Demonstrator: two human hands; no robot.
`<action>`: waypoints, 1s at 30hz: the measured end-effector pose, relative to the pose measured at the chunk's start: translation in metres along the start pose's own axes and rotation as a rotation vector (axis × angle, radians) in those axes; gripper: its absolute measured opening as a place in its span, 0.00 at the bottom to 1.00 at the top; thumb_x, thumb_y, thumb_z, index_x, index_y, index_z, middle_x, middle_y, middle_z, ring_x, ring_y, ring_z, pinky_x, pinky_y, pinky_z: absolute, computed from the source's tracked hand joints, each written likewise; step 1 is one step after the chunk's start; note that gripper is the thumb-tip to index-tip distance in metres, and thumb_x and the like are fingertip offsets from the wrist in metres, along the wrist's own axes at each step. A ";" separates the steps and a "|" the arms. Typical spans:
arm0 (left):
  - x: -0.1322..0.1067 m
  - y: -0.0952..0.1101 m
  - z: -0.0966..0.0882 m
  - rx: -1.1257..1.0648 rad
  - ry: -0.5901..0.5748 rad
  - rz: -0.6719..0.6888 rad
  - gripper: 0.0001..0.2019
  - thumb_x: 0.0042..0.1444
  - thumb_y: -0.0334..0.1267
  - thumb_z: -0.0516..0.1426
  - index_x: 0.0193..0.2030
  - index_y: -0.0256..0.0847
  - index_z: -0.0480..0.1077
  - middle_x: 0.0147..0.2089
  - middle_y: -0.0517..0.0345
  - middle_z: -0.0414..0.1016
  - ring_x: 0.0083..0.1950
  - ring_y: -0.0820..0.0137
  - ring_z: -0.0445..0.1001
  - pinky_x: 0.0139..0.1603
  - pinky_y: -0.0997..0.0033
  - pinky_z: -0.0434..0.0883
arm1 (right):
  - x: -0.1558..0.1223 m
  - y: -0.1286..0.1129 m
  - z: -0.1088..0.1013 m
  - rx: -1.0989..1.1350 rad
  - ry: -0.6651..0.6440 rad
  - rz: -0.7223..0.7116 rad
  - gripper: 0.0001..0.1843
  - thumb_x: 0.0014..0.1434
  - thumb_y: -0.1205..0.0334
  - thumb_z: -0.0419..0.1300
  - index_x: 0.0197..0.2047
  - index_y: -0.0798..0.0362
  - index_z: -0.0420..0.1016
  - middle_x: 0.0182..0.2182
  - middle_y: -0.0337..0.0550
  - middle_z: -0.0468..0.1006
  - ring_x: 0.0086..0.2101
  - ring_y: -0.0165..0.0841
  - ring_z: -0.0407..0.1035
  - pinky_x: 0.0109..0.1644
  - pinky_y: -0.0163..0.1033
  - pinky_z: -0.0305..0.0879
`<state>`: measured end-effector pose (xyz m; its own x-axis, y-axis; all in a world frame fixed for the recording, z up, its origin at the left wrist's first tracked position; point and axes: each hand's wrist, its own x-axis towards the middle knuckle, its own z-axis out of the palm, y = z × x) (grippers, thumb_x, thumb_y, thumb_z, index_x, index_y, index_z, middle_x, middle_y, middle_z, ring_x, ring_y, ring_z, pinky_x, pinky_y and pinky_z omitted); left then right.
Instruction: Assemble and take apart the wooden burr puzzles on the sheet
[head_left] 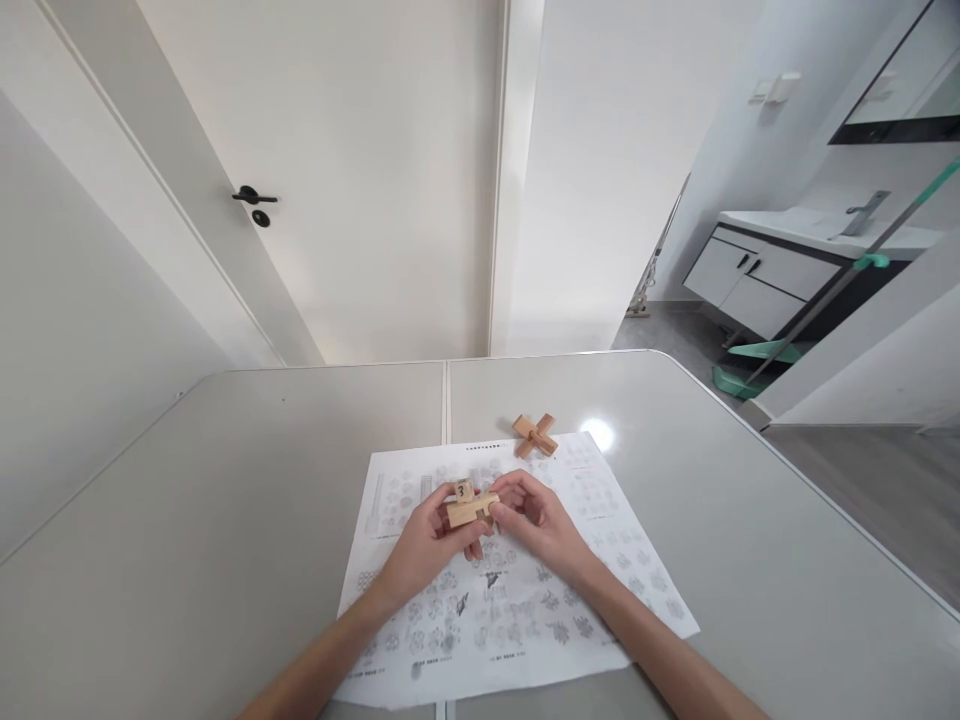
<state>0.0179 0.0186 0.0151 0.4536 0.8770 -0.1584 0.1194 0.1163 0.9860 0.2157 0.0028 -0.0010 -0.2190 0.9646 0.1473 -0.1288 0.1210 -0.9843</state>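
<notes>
Several notched wooden puzzle pieces (465, 514) are held together between my two hands, above a printed sheet (525, 610). One block among them stands up and bears a "3" (462, 491). My left hand (424, 540) is closed around the left end of the pieces. With thumb and fingers, my right hand (540, 520) pinches their right end. How the pieces interlock underneath is hidden by my fingers. A cross-shaped wooden puzzle (535, 436) lies by the sheet's far edge, apart from both hands.
The sheet, printed with small grey diagrams, lies on a light grey table (225, 520) with a seam down its middle. Beyond it stand a white door (375, 180) with a black handle and, at right, a sink cabinet (765, 270) and a green broom and dustpan (739, 382).
</notes>
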 end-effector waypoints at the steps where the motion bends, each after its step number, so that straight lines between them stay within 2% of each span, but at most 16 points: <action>1: 0.000 0.000 0.001 0.032 0.043 0.009 0.22 0.56 0.49 0.66 0.50 0.40 0.68 0.36 0.56 0.79 0.30 0.68 0.77 0.36 0.67 0.75 | 0.000 0.001 -0.001 0.018 0.003 0.009 0.15 0.65 0.47 0.64 0.45 0.49 0.71 0.26 0.36 0.74 0.29 0.33 0.68 0.37 0.40 0.65; 6: -0.001 0.001 0.002 0.164 0.175 0.064 0.16 0.55 0.48 0.66 0.42 0.40 0.71 0.34 0.56 0.81 0.30 0.67 0.77 0.34 0.67 0.75 | -0.001 0.004 -0.001 0.035 0.025 0.013 0.16 0.63 0.47 0.65 0.44 0.49 0.71 0.24 0.32 0.66 0.26 0.31 0.63 0.34 0.38 0.62; 13: 0.000 -0.009 -0.001 0.287 0.291 0.139 0.15 0.53 0.49 0.68 0.36 0.40 0.72 0.28 0.59 0.78 0.27 0.70 0.72 0.28 0.72 0.69 | -0.002 0.002 0.002 -0.038 0.067 -0.011 0.18 0.63 0.44 0.64 0.43 0.49 0.71 0.25 0.34 0.65 0.25 0.30 0.57 0.30 0.37 0.57; 17: 0.001 -0.011 -0.001 0.322 0.349 0.160 0.14 0.52 0.47 0.68 0.35 0.40 0.71 0.26 0.62 0.75 0.25 0.73 0.67 0.26 0.75 0.65 | -0.003 0.001 0.003 -0.063 0.058 -0.027 0.17 0.63 0.44 0.64 0.44 0.49 0.72 0.23 0.33 0.63 0.24 0.31 0.58 0.30 0.37 0.59; 22: 0.000 -0.009 0.000 0.378 0.347 0.166 0.15 0.50 0.46 0.69 0.32 0.41 0.70 0.23 0.65 0.70 0.23 0.75 0.63 0.25 0.75 0.61 | -0.004 0.002 0.002 -0.106 0.045 -0.046 0.15 0.64 0.46 0.63 0.44 0.48 0.75 0.21 0.32 0.61 0.24 0.32 0.58 0.32 0.38 0.61; 30: -0.001 -0.012 0.001 0.381 0.320 0.162 0.20 0.54 0.51 0.66 0.29 0.41 0.64 0.21 0.67 0.63 0.23 0.76 0.58 0.24 0.76 0.58 | -0.004 0.006 0.002 -0.131 0.094 -0.037 0.15 0.63 0.46 0.64 0.43 0.49 0.77 0.20 0.31 0.62 0.23 0.31 0.58 0.32 0.40 0.63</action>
<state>0.0166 0.0162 0.0035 0.2070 0.9753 0.0773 0.4104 -0.1582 0.8981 0.2137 -0.0012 -0.0076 -0.1242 0.9758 0.1801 -0.0062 0.1807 -0.9835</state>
